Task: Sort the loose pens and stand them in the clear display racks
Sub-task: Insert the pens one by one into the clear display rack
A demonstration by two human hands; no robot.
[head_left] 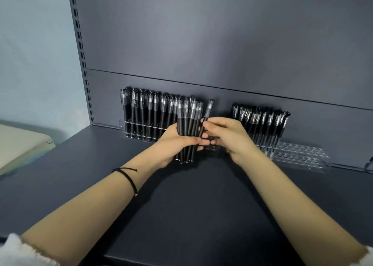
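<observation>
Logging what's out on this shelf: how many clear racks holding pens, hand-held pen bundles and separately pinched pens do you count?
Clear racks holding pens: 2
Pen bundles: 1, in the left hand
Separate pens: 1, in the right hand
Total: 4

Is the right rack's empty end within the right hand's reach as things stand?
Probably yes: the right hand, pinching one pen, is just left of the right rack, and nothing lies between.
</observation>
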